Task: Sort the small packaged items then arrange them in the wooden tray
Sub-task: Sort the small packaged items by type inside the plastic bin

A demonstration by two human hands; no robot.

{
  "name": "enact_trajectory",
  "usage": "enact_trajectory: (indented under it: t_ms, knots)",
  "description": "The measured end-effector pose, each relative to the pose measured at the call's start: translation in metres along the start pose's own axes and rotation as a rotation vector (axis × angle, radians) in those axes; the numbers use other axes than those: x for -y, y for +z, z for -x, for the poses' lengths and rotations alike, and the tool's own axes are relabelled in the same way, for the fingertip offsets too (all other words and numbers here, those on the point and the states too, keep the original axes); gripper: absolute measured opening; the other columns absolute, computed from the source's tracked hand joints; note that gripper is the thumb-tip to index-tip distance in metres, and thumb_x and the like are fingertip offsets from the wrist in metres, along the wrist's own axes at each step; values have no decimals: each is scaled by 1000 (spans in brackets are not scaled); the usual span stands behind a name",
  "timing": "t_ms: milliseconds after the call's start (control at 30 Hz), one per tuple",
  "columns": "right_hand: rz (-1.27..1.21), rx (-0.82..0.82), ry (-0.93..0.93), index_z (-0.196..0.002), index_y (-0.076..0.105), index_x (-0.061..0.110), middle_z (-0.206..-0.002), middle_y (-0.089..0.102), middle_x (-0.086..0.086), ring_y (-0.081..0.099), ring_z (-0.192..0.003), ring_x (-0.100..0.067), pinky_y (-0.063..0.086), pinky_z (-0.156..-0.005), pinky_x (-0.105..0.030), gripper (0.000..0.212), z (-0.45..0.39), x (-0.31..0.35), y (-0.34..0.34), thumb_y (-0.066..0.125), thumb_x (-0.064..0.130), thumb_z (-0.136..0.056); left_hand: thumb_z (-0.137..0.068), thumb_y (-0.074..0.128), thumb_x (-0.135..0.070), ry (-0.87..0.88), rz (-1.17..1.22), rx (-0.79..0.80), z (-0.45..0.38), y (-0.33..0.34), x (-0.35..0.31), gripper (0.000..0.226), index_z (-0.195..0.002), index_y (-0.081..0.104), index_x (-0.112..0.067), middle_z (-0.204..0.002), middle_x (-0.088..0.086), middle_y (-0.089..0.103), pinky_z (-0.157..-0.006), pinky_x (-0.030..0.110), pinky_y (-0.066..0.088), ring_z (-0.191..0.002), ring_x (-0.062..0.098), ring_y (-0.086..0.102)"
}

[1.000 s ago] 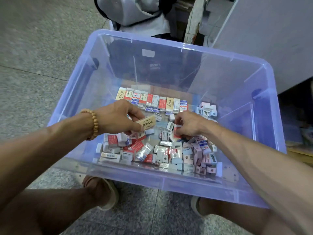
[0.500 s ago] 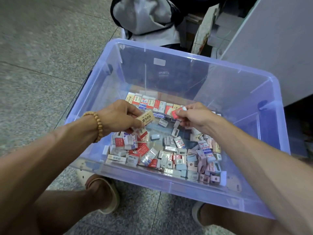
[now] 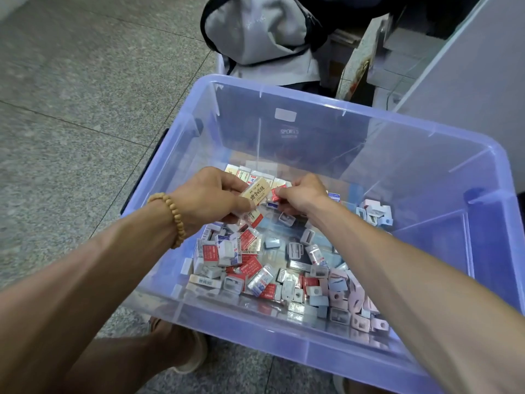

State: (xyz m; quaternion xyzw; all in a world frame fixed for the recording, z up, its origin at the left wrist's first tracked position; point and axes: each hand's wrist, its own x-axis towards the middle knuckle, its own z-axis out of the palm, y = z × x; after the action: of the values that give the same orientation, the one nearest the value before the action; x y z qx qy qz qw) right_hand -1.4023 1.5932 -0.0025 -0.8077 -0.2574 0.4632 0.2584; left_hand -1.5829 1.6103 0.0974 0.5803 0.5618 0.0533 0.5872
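Both forearms are bare, with no sleeves in view. A bracelet of round tan wooden beads (image 3: pixel 173 217) circles the left wrist. A tan slip-on shoe (image 3: pixel 193 356) covers one foot.

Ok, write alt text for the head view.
Left hand holds a beige eraser box and right hand pinches a small red packet above a clear blue plastic bin littered with small packaged items on a speckled floor.
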Motion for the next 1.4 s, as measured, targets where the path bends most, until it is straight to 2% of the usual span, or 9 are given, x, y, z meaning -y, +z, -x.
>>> enact_trajectory:
  t_ms: [133, 233, 467, 600, 800, 967, 1067, 1200, 1400]
  knots:
    - [-119, 54, 11, -78, 68, 2, -67, 73, -13, 66, -58, -22, 60, -70, -37, 13, 7, 0, -12, 65, 1, -91, -83, 71, 1, -9, 6, 4, -1, 0, -1, 18, -101, 69, 0, -90, 14, 72, -72, 34, 59, -78, 25, 66]
    - [-119, -38, 7, -64, 68, 4, -66, 72, -16, 66, -63, -27, 60, -78, -46, 23, 9, -8, -24, 61, -9, -83, -84, 70, 2, -11, 7, -5, -1, 0, -2, 18, -101, 69, 0, -93, 15, 73, -79, 41, 59, -81, 27, 66]
    - [14, -171, -96, -66, 69, 8, -78, 75, -14, 74, -75, -27, 62, -72, -47, 18, 2, -10, -18, 76, 2, -82, -84, 70, 1, -5, 15, -24, -3, 1, -3, 15, -99, 69, -1, -93, 15, 73, -82, 43, 58, -79, 26, 65]
    - [38, -233, -193, -84, 68, 16, -91, 70, -1, 68, -86, -16, 55, -72, -26, 14, 8, -18, -20, 80, 12, -82, -84, 70, 1, -9, 25, -20, -4, 0, -3, 16, -99, 69, -1, -91, 14, 73, -81, 42, 59, -79, 26, 66]
    - [549, -120, -526, -89, 70, 15, -94, 66, -3, 60, -85, -20, 48, -71, -32, 13, 17, -27, -16, 78, 16, -79, -83, 71, 0, -24, 80, 8, -5, -1, -1, 20, -102, 67, 1, -86, 13, 73, -79, 38, 59, -76, 24, 67]
    - [557, -172, -515, -93, 70, 11, -91, 68, -5, 62, -85, -24, 51, -71, -34, 7, 18, -18, -19, 69, 13, -86, -85, 68, 1, -25, 129, 36, -7, -1, -1, 13, -97, 67, 1, -77, 9, 74, -79, 37, 58, -75, 23, 66]
    - [318, -95, -400, -86, 68, 15, -84, 68, 0, 60, -78, -19, 46, -65, -27, 12, 36, -11, -27, 59, 13, -93, -86, 66, 2, -20, 151, 51, -8, 2, -3, 8, -94, 68, 0, -79, 9, 74, -64, 25, 58, -73, 18, 67]
    - [-366, 271, -80, -90, 68, 15, -75, 71, -3, 66, -66, -18, 52, -65, -33, 16, 66, 3, -37, 54, 19, -97, -91, 60, 3, -24, 183, 105, -10, 15, -13, 9, -89, 67, -3, -82, 12, 72, -59, 20, 55, -71, 16, 64]
    - [-337, 218, -136, -96, 64, 14, -80, 72, -5, 66, -62, -16, 52, -54, -27, 26, 86, -13, -55, 66, 40, -93, -89, 61, 5, 23, 186, 232, -8, 41, -23, 9, -90, 67, -2, -79, 11, 71, -59, 20, 55, -66, 16, 65]
